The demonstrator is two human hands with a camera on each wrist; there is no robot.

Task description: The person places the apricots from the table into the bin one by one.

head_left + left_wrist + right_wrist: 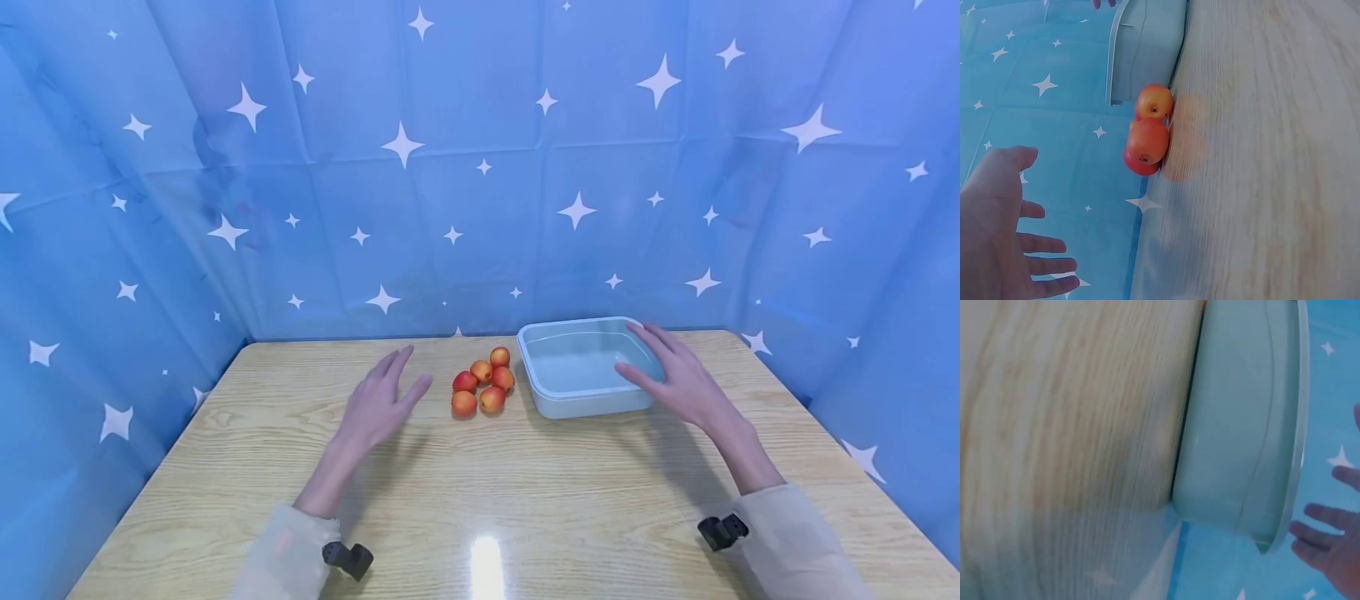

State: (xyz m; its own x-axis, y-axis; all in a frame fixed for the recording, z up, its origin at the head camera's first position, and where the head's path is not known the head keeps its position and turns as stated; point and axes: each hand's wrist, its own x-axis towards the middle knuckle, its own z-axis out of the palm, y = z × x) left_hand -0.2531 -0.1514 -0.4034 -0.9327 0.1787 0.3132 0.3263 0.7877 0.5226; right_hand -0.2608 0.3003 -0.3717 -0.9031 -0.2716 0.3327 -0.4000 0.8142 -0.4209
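Several small red-orange apples lie grouped on the table, just left of a light blue plastic basin. To their left is my left hand, held over the wood with fingers apart and nothing in it. In the left wrist view the hand has its fingers spread, and the apples are off beyond its thumb. My right hand overlaps the basin's right end, fingers extended. The right wrist view puts its fingertips close beside the rim of the basin.
The wood-grain table runs back to a blue curtain with white stars, which also closes off both sides. A small black device sits on the left sleeve, another black device on the right.
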